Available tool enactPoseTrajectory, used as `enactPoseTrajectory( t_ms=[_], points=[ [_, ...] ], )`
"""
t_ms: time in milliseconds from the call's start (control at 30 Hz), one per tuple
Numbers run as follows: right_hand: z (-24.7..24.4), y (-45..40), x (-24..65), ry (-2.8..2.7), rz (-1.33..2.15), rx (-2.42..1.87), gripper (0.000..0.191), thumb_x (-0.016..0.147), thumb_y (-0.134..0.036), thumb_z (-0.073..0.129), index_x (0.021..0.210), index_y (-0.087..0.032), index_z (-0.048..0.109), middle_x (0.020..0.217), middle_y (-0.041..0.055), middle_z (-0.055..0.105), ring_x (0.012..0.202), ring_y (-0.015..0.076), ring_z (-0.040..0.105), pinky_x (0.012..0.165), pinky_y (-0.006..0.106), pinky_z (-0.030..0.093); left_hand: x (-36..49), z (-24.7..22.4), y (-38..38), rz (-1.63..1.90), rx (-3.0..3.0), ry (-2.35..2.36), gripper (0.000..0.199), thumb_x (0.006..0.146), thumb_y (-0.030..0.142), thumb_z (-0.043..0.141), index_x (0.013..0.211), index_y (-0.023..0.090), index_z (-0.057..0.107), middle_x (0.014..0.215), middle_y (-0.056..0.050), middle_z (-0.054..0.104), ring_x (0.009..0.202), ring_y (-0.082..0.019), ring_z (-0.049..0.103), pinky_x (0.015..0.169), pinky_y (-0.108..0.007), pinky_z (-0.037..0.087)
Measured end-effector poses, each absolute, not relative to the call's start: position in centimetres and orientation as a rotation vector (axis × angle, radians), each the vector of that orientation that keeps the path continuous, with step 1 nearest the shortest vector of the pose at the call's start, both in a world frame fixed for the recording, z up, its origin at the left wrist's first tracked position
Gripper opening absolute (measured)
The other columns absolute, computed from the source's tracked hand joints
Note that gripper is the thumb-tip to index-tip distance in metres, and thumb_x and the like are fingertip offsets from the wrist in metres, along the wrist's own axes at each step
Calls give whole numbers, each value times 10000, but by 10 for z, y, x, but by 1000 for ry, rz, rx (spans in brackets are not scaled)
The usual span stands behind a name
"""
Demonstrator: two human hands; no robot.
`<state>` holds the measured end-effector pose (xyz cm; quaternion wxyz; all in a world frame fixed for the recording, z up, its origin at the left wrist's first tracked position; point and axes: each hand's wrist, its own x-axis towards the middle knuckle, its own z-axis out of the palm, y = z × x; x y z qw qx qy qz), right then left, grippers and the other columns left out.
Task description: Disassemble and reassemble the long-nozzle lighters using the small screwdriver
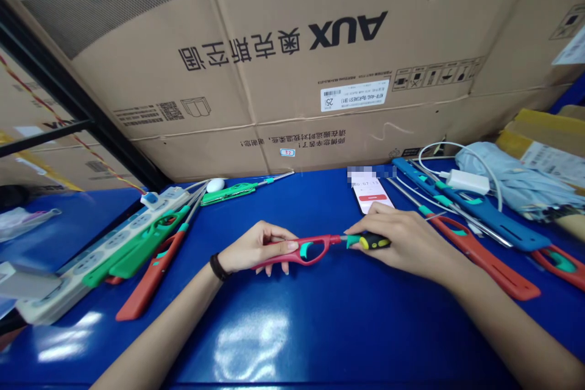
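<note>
My left hand [269, 248] is wrapped round a red long-nosed lighter [320, 250], thumb on top, its teal trigger showing inside the loop. The lighter lies level above the blue table, its nose end to the right. There my right hand [402, 234] is closed on a screwdriver [378, 242] with a black and yellow handle. A small teal piece [351, 241] sits at my right fingertips, touching or close to the lighter's nose. A short grey metal stretch shows between the two; whether it belongs to lighter or screwdriver I cannot tell.
Green lighters [141, 247] and a red-orange lighter [153, 271] lie by a white power strip [50, 295] at left. More red lighters [489, 256] and a blue one [498, 222] lie at right. A phone [372, 195] and a big cardboard box [274, 103] are behind.
</note>
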<state>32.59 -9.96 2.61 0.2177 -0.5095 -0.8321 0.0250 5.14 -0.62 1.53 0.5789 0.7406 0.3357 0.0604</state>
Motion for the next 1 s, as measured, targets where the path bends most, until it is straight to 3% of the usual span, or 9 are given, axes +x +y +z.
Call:
enactPoseTrajectory(
  t_ms=[133, 333, 433, 667, 1000],
  points=[
    [19, -99, 318, -2300, 44, -1311, 142, 849, -234, 586, 960, -228, 674, 821, 31, 646, 760, 149, 601, 627, 238, 443, 53, 15, -8, 141, 1733, 766, 445, 829, 496, 577, 1026, 107, 664, 618, -34, 675, 350, -45, 497, 304, -109, 345],
    [21, -100, 321, -2218, -121, -1507, 227, 781, -447, 656, 905, -262, 697, 771, 15, 601, 635, 132, 584, 507, 221, 361, 53, 17, -9, 164, 1758, 753, 437, 839, 480, 573, 1059, 113, 661, 621, -29, 673, 355, -46, 501, 308, -112, 355],
    [21, -100, 319, -2280, -111, -1467, 166, 811, -401, 638, 827, -251, 707, 698, 7, 590, 613, 124, 563, 493, 219, 329, 52, 17, -9, 154, 1753, 759, 439, 834, 485, 578, 1045, 111, 667, 617, -34, 674, 356, -48, 504, 303, -110, 349],
    [17, -100, 315, -2331, -162, -1304, 203, 858, -384, 586, 864, -226, 713, 719, 19, 673, 673, 144, 562, 527, 240, 355, 52, 18, -9, 106, 1650, 806, 474, 791, 513, 616, 1030, 108, 678, 599, -37, 682, 324, -47, 487, 297, -113, 340],
    [18, -103, 303, -2443, -150, -1224, 205, 894, -303, 538, 854, -179, 696, 644, 29, 643, 639, 156, 521, 506, 259, 297, 52, 20, -11, 46, 1587, 798, 426, 802, 479, 620, 1022, 122, 695, 611, -48, 707, 290, -44, 462, 294, -120, 347]
  ],
)
